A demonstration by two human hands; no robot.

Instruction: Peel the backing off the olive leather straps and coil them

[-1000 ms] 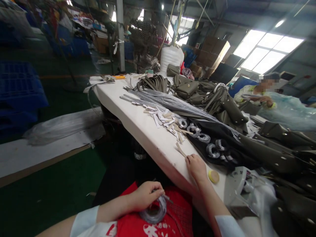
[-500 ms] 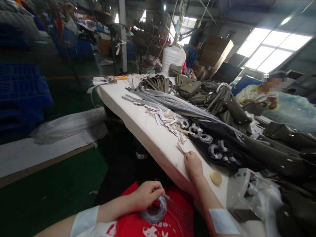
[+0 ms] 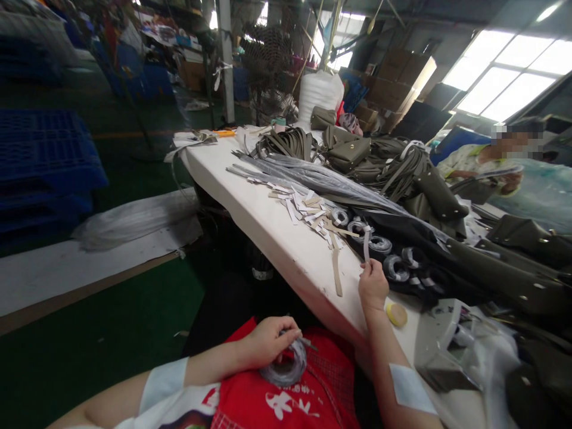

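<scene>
My left hand (image 3: 267,342) rests in my lap, closed on a grey roll of tape (image 3: 286,364). My right hand (image 3: 372,286) is on the white table (image 3: 250,205), pinching a narrow white strip (image 3: 366,243) that stands up from its fingers. A tan strip (image 3: 336,269) lies flat on the table just left of that hand. Beyond it lie a scatter of white and tan paper strips (image 3: 308,210) and several grey tape rolls (image 3: 379,244) on dark material.
A round yellow disc (image 3: 397,314) lies beside my right wrist, with a grey machine part (image 3: 440,345) to its right. Olive bags and straps (image 3: 357,156) are piled across the table. Another person (image 3: 491,164) sits at the far right. Blue pallets (image 3: 40,161) stand left.
My right hand moved forward and right along the table and lifted a white strip upright. The tan strip now lies left of it. My left hand stayed on the roll.
</scene>
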